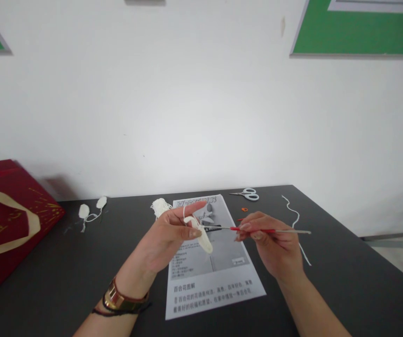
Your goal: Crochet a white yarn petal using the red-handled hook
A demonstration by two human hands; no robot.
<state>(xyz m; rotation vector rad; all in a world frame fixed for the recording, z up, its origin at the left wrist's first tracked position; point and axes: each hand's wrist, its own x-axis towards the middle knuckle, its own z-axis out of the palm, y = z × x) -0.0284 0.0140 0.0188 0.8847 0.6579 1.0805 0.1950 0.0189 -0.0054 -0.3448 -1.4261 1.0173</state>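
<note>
Between thumb and fingers, my left hand point(173, 229) pinches a small white crocheted piece point(205, 241), with a strand of white yarn looped over the raised index finger. My right hand point(273, 241) grips a crochet hook point(269, 230) by its red handle. The hook's thin metal shaft points left, and its tip meets the crocheted piece by my left thumb; whether it passes through a stitch is hidden. Behind my left hand lies a ball of white yarn point(160, 206). Under both hands rests a printed sheet point(219, 299) with a flower picture and text.
Scissors point(250, 194) lie at the back of the black table point(117, 262), near an orange stitch marker point(244, 209). A loose white yarn strand point(297, 215) is at right. Two white crocheted pieces point(84, 211) joined by yarn lie left, beside a red gift bag point(8, 220).
</note>
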